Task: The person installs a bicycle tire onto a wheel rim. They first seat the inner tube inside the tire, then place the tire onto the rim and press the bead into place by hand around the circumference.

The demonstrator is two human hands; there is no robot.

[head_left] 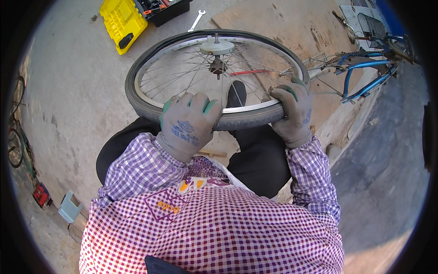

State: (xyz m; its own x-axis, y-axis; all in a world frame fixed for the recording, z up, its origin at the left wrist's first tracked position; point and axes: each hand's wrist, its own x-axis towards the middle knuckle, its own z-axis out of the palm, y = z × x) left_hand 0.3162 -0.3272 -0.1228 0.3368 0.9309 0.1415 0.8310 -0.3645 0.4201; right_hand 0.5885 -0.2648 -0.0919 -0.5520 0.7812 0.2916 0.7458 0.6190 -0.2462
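Observation:
A bicycle wheel [248,119] with a black tyre, silver rim and thin spokes is held tilted in front of me, above my knees. Its hub, with a pale round brake drum [217,47] and a dark sprocket, shows in the middle. My left hand [188,124], in a grey glove with green finger edges, grips the near side of the tyre and rim. On the near right side, my right hand [293,112], gloved alike, is wrapped round the same wheel. The undersides of the tyre where my fingers or thumbs press are partly hidden.
Beyond the wheel lie a yellow toolbox lid [123,25], a black tool tray [169,11] and a wrench [197,21]. A red rod [250,72] shows through the spokes. To the right lies a blue bicycle frame [365,77]; at left sits a light-blue plastic container [70,208].

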